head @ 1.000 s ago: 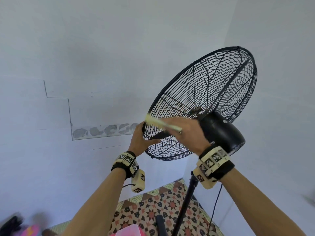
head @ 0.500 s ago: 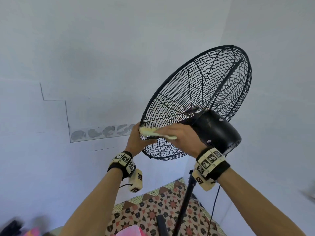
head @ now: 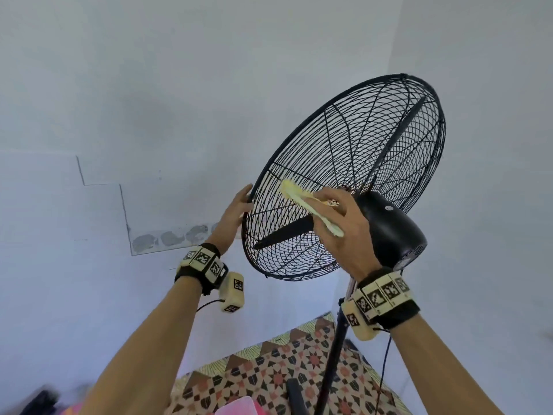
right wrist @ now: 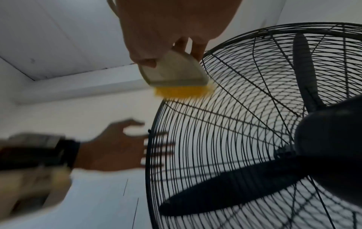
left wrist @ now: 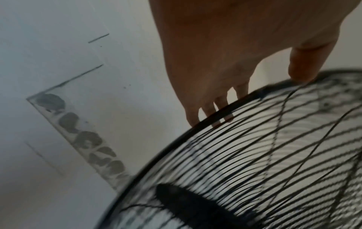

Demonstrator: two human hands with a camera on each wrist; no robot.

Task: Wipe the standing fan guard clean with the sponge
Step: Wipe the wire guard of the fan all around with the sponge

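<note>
The standing fan's black wire guard tilts up and to the left in the head view. My right hand grips a thin yellow sponge and presses it flat on the rear mesh, left of the black motor housing. In the right wrist view the sponge meets the guard near its rim. My left hand rests on the guard's left rim with straight fingers. The left wrist view shows those fingers reaching past the rim. A dark blade shows inside.
The fan's black pole drops to a patterned mat with a cable beside it. White walls meet in a corner just behind the fan. A pink object and dark things lie low at the frame's bottom.
My right hand slid the sponge from the lower-left rim up across the mesh. My left hand moved up the rim and its fingers straightened.
</note>
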